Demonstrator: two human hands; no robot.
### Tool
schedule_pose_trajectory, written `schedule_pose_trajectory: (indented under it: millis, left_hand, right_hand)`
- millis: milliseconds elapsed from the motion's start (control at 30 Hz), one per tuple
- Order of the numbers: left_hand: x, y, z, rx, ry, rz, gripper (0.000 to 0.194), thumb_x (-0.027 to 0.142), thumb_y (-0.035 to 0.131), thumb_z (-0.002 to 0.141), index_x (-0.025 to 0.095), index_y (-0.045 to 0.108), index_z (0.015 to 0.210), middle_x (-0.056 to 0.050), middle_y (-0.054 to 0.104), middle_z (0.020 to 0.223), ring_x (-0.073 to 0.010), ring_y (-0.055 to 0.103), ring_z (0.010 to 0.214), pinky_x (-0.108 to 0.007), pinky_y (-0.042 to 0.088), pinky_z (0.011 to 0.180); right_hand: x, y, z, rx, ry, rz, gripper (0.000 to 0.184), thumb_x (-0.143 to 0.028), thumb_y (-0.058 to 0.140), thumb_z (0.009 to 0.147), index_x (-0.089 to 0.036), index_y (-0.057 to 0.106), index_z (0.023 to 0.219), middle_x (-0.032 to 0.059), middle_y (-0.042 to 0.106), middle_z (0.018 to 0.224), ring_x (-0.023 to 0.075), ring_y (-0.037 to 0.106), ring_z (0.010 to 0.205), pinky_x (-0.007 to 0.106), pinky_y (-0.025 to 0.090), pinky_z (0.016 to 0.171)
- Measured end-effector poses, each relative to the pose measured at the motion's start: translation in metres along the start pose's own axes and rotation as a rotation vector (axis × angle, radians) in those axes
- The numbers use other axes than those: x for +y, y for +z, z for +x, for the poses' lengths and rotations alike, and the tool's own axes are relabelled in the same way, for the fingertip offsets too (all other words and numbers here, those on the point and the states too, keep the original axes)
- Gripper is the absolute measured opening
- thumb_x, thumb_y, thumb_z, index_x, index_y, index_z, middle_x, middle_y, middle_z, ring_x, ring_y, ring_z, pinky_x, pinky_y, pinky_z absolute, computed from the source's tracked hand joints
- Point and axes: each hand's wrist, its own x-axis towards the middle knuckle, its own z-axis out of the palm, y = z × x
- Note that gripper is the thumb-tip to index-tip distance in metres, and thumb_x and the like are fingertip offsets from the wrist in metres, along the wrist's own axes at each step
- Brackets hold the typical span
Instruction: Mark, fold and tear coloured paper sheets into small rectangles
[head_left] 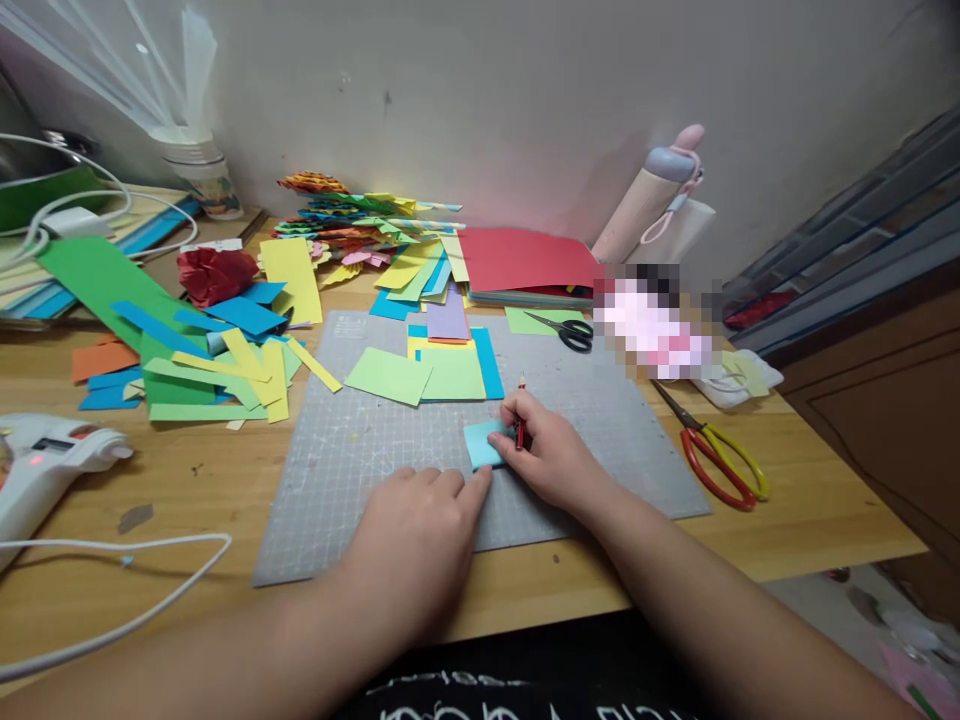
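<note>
A small piece of light blue paper (484, 443) lies on the grey cutting mat (330, 500) between my two hands. My right hand (551, 450) is closed around a red and black pencil (520, 425), its pointed end facing away from me, while the thumb presses on the paper's right part. From the lower left, my left hand (427, 525) reaches the paper's near edge with one finger; its other fingers are curled and their tips hidden. Just beyond lie a pale green paper sheet (390, 375) and a stack of coloured paper (454, 372).
Black scissors (574, 335) lie on the mat's far side; red-and-yellow-handled scissors (724, 460) are at right. Cut paper strips (225, 365) and a white glue gun (60, 450) with a cord occupy the left. A red folder (525, 262) and pink bottle (645, 205) stand near the wall.
</note>
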Motion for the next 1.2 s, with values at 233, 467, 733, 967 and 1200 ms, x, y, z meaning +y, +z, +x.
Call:
schedule_pose_trajectory:
  millis: [233,467,733,967,1200]
  left_hand:
    - [0.004,0.005,-0.002,-0.046,0.032,0.047,0.055,0.009,0.049,0.077,0.015,0.050,0.132,-0.005,0.064,0.076,-0.0243,0.063,0.065,-0.038,0.048,0.054]
    - [0.005,0.006,-0.002,-0.064,0.040,0.062,0.054,0.008,0.049,0.077,0.016,0.051,0.131,-0.005,0.064,0.076,-0.0235,0.063,0.064,-0.036,0.047,0.053]
    - [0.005,0.007,-0.001,-0.039,0.033,0.067,0.056,0.007,0.048,0.077,0.015,0.049,0.132,-0.004,0.063,0.076,-0.0235,0.062,0.064,-0.037,0.047,0.052]
    - [0.006,0.007,-0.002,-0.055,0.035,0.086,0.055,0.007,0.049,0.076,0.014,0.050,0.131,-0.005,0.064,0.075,-0.0224,0.061,0.064,-0.034,0.045,0.052]
    - [0.007,0.005,0.000,-0.039,-0.004,0.105,0.056,0.010,0.047,0.079,0.012,0.045,0.135,-0.006,0.062,0.079,-0.0212,0.060,0.066,-0.033,0.045,0.053]
  right_hand:
    - [0.000,0.001,-0.002,0.012,-0.042,-0.042,0.013,-0.019,0.051,0.082,-0.023,0.039,0.081,-0.0044,0.048,0.067,0.0124,0.043,0.056,0.025,0.032,0.055]
    - [-0.001,0.004,-0.001,0.035,-0.051,-0.112,0.011,-0.021,0.049,0.083,-0.023,0.038,0.080,-0.0038,0.047,0.065,0.0131,0.041,0.054,0.025,0.032,0.054]
    - [-0.001,0.008,0.001,0.076,-0.053,-0.179,0.010,-0.020,0.048,0.084,-0.023,0.039,0.081,-0.0032,0.048,0.064,0.0138,0.041,0.053,0.026,0.032,0.054]
    - [-0.004,0.010,0.003,0.105,-0.040,-0.208,0.010,-0.018,0.047,0.083,-0.024,0.039,0.081,-0.0027,0.049,0.063,0.0148,0.042,0.053,0.026,0.031,0.053]
    - [-0.004,0.011,0.003,0.111,-0.035,-0.217,0.011,-0.019,0.047,0.084,-0.024,0.038,0.081,-0.0024,0.050,0.064,0.0153,0.043,0.054,0.027,0.031,0.053]
